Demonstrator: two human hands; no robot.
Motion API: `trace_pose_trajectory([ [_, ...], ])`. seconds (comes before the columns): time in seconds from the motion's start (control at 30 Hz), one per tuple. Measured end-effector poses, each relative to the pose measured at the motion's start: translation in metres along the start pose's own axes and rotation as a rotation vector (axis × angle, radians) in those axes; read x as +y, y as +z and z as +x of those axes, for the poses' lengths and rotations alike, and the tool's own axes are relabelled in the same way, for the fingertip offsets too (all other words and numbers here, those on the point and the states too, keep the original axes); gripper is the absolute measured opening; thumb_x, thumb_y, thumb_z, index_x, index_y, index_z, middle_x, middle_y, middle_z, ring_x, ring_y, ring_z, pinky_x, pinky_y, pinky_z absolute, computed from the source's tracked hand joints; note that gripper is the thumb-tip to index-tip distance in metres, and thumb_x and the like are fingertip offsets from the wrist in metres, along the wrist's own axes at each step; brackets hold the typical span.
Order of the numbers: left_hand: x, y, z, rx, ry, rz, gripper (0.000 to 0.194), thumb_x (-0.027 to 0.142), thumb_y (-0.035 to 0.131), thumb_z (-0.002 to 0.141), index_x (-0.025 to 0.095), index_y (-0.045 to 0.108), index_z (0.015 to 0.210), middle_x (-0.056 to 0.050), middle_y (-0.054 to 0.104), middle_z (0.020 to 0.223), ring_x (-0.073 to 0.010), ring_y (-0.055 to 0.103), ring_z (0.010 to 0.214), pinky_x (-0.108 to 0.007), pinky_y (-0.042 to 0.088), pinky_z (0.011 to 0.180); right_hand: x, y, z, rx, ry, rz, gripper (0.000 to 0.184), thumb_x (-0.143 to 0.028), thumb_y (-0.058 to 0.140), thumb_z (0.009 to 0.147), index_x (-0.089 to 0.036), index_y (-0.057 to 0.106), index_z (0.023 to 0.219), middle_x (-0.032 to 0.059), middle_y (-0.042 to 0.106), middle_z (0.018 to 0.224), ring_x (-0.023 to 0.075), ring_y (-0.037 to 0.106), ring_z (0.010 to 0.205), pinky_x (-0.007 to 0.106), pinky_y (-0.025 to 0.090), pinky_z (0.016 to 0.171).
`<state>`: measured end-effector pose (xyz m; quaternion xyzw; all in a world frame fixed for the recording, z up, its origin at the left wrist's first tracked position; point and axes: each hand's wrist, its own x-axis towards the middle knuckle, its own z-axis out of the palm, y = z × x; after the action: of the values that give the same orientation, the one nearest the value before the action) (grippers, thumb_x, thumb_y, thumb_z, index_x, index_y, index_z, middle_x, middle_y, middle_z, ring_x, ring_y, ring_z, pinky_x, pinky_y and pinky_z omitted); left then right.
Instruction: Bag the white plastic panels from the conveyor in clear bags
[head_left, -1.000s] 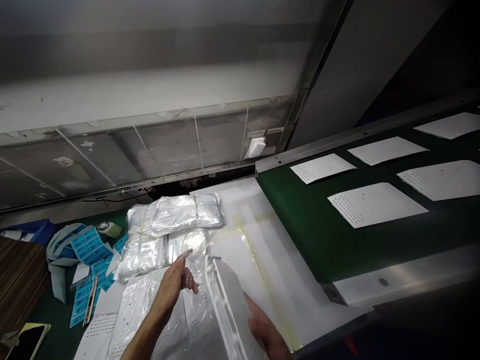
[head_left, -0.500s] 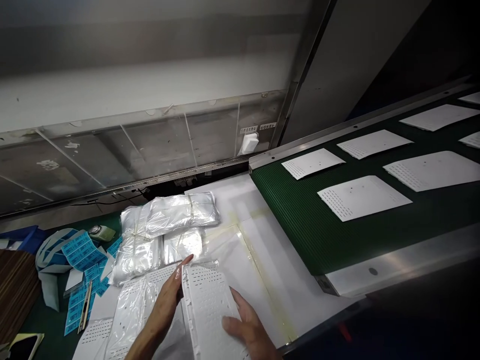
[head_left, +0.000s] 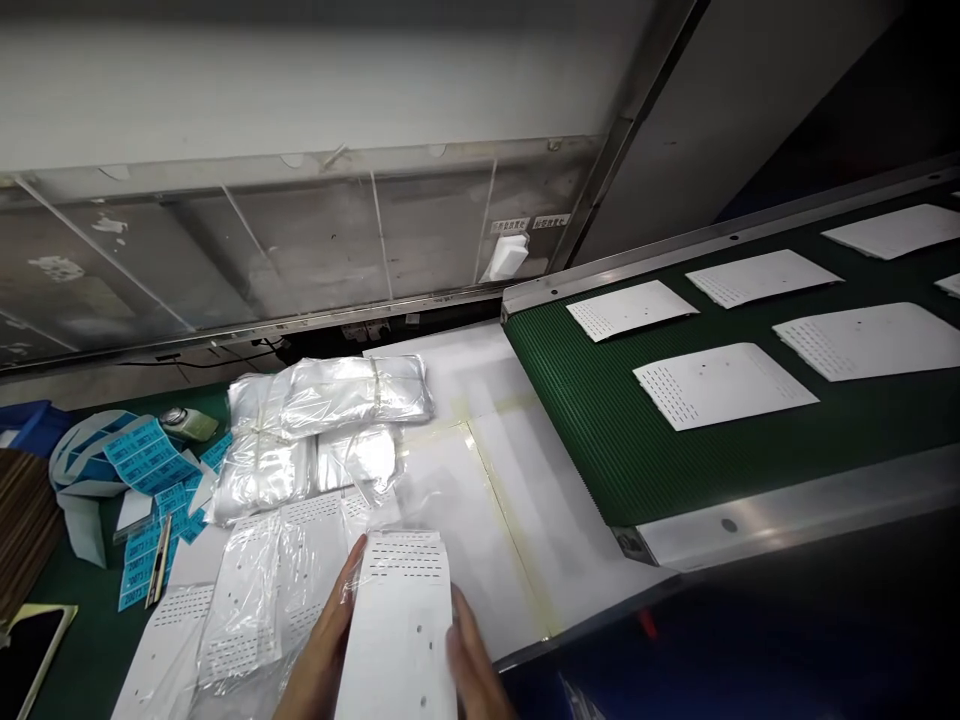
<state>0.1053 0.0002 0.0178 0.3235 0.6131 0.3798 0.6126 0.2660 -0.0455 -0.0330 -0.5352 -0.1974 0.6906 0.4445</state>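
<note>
Between both hands is a white slotted panel (head_left: 401, 640), flat, with rows of dark slots at its far end and a few round holes below. My left hand (head_left: 330, 625) is closed along its left edge; my right hand (head_left: 472, 660) grips the right edge, its thumb blurred. The lower end is cut off by the frame. To the left, similar white panels in clear plastic bags (head_left: 247, 600) lie overlapping, close by my left hand. Behind them are bundles of clear plastic bags (head_left: 356, 390), tied with bands.
A green conveyor belt (head_left: 570, 400) with metal side rails carries several white panels (head_left: 724, 385) at right. On the left lie blue label sheets (head_left: 150, 455), tweezers (head_left: 159, 560), a small jar (head_left: 189, 424), a brown stack (head_left: 26, 520) and a phone-like dark object (head_left: 30, 650).
The white panel has turned from showing its ridged edge and underside to a flatter face with slots and holes. Both hands have shifted slightly downward in view, and the camera has moved.
</note>
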Motion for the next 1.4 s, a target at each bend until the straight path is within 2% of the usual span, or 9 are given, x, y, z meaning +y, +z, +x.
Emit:
trace_pose_trajectory([
  [0.2, -0.025, -0.013, 0.007, -0.160, -0.111, -0.157, 0.053, 0.052, 0.040, 0.087, 0.035, 0.033, 0.137, 0.006, 0.025, 0.150, -0.0230, 0.018, 0.137, -0.041, 0.012, 0.114, -0.030, -0.027, 0.038, -0.115, -0.182, -0.260, 0.042, -0.045, 0.055, 0.082, -0.017, 0.058, 0.113, 0.0086, 0.064, 0.098, 0.0193, 0.060, 0.077, 0.035, 0.049, 0.073],
  [0.3, -0.027, -0.010, 0.006, -0.124, -0.093, -0.135, 0.052, 0.052, 0.041, 0.087, 0.035, 0.035, 0.136, 0.004, 0.029, 0.148, -0.0241, 0.020, 0.137, -0.042, 0.011, 0.114, -0.043, -0.026, 0.043, -0.168, -0.225, -0.314, 0.031, -0.039, 0.055, 0.084, -0.016, 0.061, 0.104, 0.0047, 0.063, 0.082, 0.0163, 0.057, 0.070, 0.032, 0.049, 0.068],
  [0.43, -0.024, -0.008, 0.002, -0.103, -0.101, -0.154, 0.054, 0.052, 0.045, 0.085, 0.034, 0.037, 0.136, 0.003, 0.030, 0.148, -0.0253, 0.024, 0.136, -0.041, 0.018, 0.112, -0.054, -0.023, 0.038, -0.214, -0.203, -0.348, 0.022, -0.035, 0.058, 0.082, -0.017, 0.059, 0.095, 0.0039, 0.061, 0.086, 0.0158, 0.058, 0.071, 0.031, 0.049, 0.067],
  [0.57, -0.020, -0.009, -0.002, -0.165, -0.203, -0.273, 0.055, 0.051, 0.045, 0.085, 0.036, 0.033, 0.137, 0.004, 0.026, 0.149, -0.0267, 0.029, 0.133, -0.043, 0.028, 0.108, -0.060, -0.023, 0.039, -0.279, -0.156, -0.390, 0.018, -0.033, 0.060, 0.080, -0.018, 0.058, 0.090, 0.0024, 0.062, 0.081, 0.0161, 0.059, 0.070, 0.029, 0.049, 0.064],
  [0.7, -0.019, -0.008, -0.005, -0.125, -0.237, -0.370, 0.053, 0.049, 0.046, 0.086, 0.040, 0.032, 0.136, 0.006, 0.026, 0.149, -0.0245, 0.027, 0.134, -0.042, 0.023, 0.111, -0.055, -0.023, 0.048, -0.256, -0.138, -0.450, 0.021, -0.035, 0.049, 0.086, -0.017, 0.057, 0.078, -0.0009, 0.059, 0.062, 0.0135, 0.056, 0.057, 0.028, 0.047, 0.058],
  [0.87, -0.024, -0.002, -0.007, -0.046, -0.212, -0.382, 0.048, 0.051, 0.044, 0.086, 0.039, 0.039, 0.133, 0.005, 0.031, 0.147, -0.0237, 0.028, 0.134, -0.045, 0.017, 0.112, -0.041, -0.022, 0.055, -0.176, -0.185, -0.492, 0.020, -0.033, 0.051, 0.084, -0.018, 0.055, 0.072, -0.0032, 0.056, 0.061, 0.0114, 0.053, 0.057, 0.024, 0.043, 0.055],
  [0.97, -0.025, -0.002, -0.005, -0.027, -0.233, -0.365, 0.049, 0.052, 0.043, 0.086, 0.038, 0.039, 0.133, 0.004, 0.035, 0.145, -0.0244, 0.031, 0.133, -0.045, 0.020, 0.111, -0.043, -0.022, 0.057, -0.166, -0.157, -0.441, 0.018, -0.037, 0.053, 0.083, -0.019, 0.056, 0.084, -0.0014, 0.058, 0.069, 0.0133, 0.055, 0.062, 0.026, 0.046, 0.055],
  [1.17, -0.027, -0.016, 0.005, -0.127, -0.176, -0.212, 0.056, 0.052, 0.045, 0.085, 0.031, 0.037, 0.136, -0.001, 0.036, 0.145, -0.0260, 0.033, 0.132, -0.042, 0.024, 0.110, -0.070, -0.023, 0.055, -0.366, -0.091, -0.470, 0.026, -0.036, 0.063, 0.077, -0.018, 0.061, 0.095, 0.0044, 0.063, 0.091, 0.0165, 0.059, 0.073, 0.030, 0.049, 0.062],
  [1.4, -0.029, -0.011, 0.009, -0.097, -0.203, -0.324, 0.053, 0.049, 0.048, 0.085, 0.036, 0.037, 0.135, -0.002, 0.039, 0.143, -0.0261, 0.042, 0.126, -0.043, 0.032, 0.106, -0.052, -0.009, 0.070, -0.273, -0.021, -0.389, 0.024, -0.040, 0.051, 0.083, -0.017, 0.053, 0.078, -0.0022, 0.056, 0.057, 0.0132, 0.054, 0.054, 0.028, 0.046, 0.055],
])
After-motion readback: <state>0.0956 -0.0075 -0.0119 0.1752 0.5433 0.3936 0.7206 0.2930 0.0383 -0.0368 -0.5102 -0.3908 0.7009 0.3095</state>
